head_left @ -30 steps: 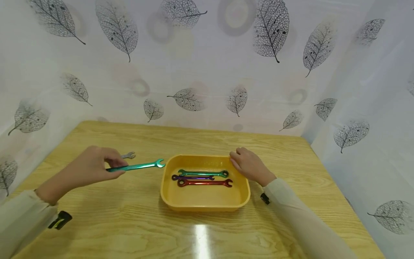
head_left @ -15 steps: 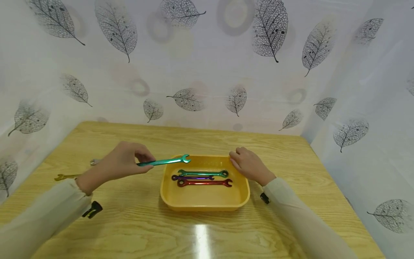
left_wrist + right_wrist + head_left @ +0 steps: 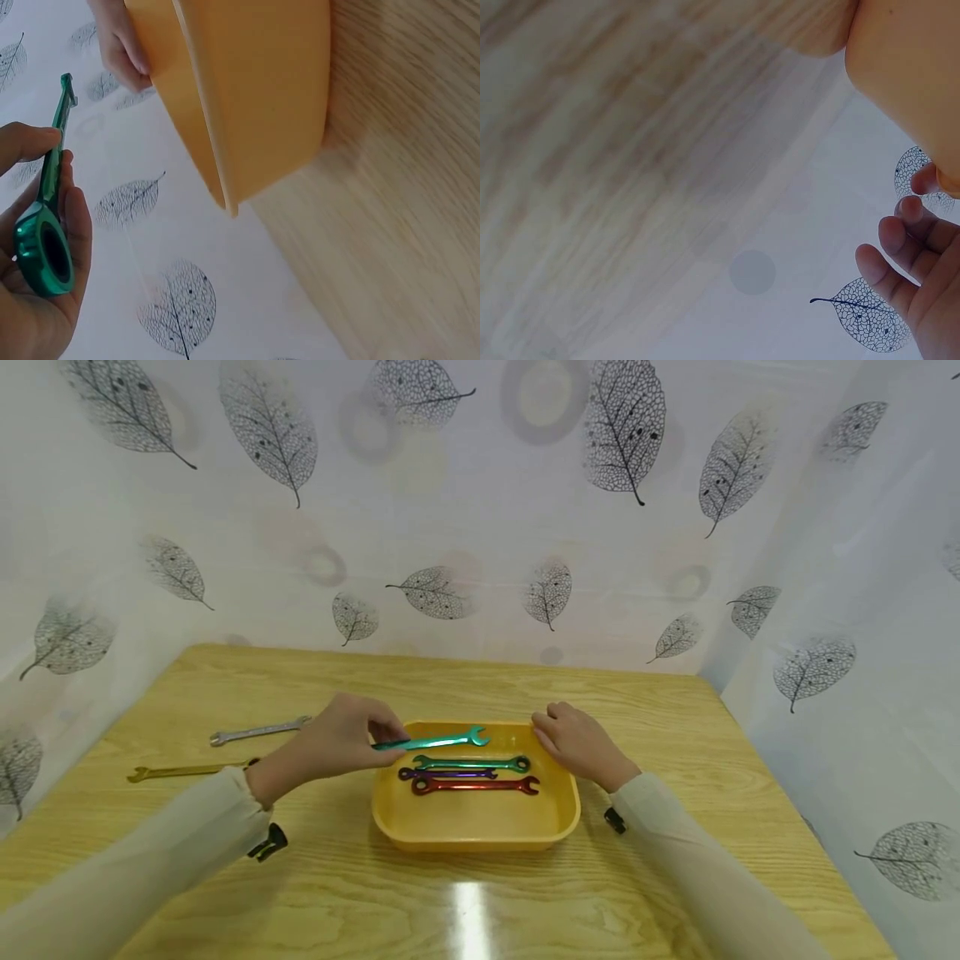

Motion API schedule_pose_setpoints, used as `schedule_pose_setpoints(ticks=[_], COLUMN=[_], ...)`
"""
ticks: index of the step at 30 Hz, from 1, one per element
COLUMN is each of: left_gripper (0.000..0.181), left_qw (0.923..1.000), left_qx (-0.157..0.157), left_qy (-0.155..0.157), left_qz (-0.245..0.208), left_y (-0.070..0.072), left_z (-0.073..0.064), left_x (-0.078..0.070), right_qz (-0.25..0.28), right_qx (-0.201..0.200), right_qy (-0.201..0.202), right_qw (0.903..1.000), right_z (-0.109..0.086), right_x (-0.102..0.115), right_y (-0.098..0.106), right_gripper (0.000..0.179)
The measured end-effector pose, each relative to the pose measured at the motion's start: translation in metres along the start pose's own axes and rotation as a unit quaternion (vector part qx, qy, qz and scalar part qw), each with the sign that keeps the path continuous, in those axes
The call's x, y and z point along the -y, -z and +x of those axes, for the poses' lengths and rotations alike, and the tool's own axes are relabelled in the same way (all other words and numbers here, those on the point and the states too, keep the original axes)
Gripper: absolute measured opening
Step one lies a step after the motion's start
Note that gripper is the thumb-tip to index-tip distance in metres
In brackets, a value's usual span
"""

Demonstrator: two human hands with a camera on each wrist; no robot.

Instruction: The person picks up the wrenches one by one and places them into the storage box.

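My left hand (image 3: 347,737) pinches a teal-green combination wrench (image 3: 444,742) between thumb and fingers, its open end pointing right over the back left part of a yellow plastic bin (image 3: 480,823). In the left wrist view the ring end of this green wrench (image 3: 46,251) lies by the palm. Inside the bin rest a green wrench (image 3: 472,764), a purple wrench (image 3: 450,773) and a red wrench (image 3: 476,786), side by side. My right hand (image 3: 579,742) holds the bin's rim at the back right corner; the right wrist view shows its fingers (image 3: 900,262) at the outer side.
To the left on the wooden table (image 3: 375,902) lie a silver wrench (image 3: 258,731) and a gold wrench (image 3: 180,771), the latter partly behind the left sleeve. A leaf-patterned sheet (image 3: 480,527) rises behind the table and along its sides.
My left hand has carried the teal-green wrench rightward from the left of the bin to above it. The silver and gold wrenches have come into view. My right hand stays at the rim.
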State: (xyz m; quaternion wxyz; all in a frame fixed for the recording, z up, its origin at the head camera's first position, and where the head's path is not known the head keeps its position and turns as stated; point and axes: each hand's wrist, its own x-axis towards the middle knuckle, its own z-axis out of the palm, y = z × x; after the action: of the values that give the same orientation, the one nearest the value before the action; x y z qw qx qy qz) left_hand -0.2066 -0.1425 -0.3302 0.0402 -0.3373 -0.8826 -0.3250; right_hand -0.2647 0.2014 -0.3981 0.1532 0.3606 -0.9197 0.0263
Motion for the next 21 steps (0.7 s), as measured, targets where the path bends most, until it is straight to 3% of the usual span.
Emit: schedule_pose_setpoints(ticks=[12, 21], left_gripper=[0.007, 0.01], left_qw=[0.9988, 0.9966], left_qx=[0.02, 0.036], left_qy=[-0.012, 0.0], left_qz=[-0.042, -0.075], left_y=[-0.025, -0.041], left_z=[0.022, 0.037], left_x=[-0.012, -0.014], right_qz=[-0.001, 0.002], right_qx=[0.005, -0.005], right_qy=[-0.006, 0.007], right_qw=[1.0, 1.0], right_z=[-0.001, -0.001], right_x=[0.0, -0.001], right_y=[0.0, 0.0], right_gripper=[0.013, 0.012])
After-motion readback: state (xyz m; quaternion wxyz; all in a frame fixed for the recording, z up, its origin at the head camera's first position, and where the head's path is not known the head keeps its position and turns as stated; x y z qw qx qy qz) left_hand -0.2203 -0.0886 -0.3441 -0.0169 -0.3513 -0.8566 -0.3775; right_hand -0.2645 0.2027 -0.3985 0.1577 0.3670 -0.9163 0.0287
